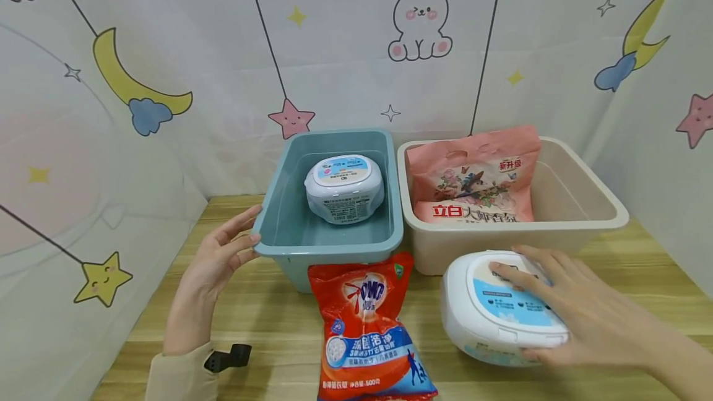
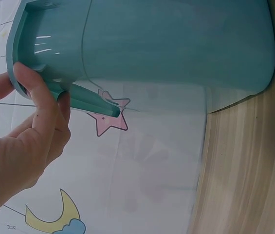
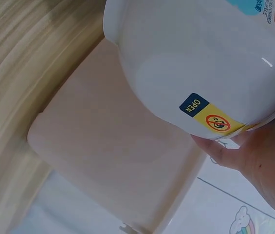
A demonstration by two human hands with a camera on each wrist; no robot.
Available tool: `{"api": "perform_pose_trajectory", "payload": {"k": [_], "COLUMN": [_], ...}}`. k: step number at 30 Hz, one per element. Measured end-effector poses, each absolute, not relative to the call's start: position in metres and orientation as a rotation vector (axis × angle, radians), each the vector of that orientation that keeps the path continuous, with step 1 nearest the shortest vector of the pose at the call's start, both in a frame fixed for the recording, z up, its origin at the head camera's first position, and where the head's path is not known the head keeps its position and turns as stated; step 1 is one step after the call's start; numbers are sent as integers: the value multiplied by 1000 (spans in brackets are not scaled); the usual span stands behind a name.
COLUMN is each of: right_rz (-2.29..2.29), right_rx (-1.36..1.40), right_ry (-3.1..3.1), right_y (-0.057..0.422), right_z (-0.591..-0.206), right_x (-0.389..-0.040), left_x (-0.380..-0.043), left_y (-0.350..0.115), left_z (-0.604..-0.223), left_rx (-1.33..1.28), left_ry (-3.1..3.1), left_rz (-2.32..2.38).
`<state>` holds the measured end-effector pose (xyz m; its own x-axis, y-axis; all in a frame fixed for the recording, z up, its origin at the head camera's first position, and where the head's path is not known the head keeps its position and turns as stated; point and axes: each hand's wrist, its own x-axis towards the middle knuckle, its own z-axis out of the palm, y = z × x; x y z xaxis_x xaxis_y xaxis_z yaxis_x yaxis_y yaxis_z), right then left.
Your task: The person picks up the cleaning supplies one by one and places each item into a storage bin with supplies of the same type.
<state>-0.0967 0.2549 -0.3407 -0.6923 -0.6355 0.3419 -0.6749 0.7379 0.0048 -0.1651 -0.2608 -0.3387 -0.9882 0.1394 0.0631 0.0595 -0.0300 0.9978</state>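
Note:
My left hand grips the left rim of a teal plastic bin, with thumb and fingers at the rim's edge in the left wrist view. Inside that bin stands a white lidded tub with a blue label. My right hand holds a similar white tub, fingers spread over its lid and thumb at the near side. This tub is in front of a beige bin, and the right wrist view shows an "OPEN" sticker on it.
A red bag of OMO washing powder lies in front of the teal bin, near the middle. In the beige bin, a pink detergent bag leans on the left side. A patterned white curtain hangs behind the wooden tabletop.

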Motion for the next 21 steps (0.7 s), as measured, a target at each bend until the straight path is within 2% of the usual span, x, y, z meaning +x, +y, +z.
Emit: {"api": "perform_pose_trajectory", "payload": {"k": [21], "right_rz": [128], "right_rx": [1058], "right_ry": [-2551], "right_y": [254], "right_z": [-319], "right_x": [-101], "left_x": [-164], "left_y": [-260], "left_z": [-337], "left_rx": [220], "left_ry": [2164], "left_rz": [2196]}}
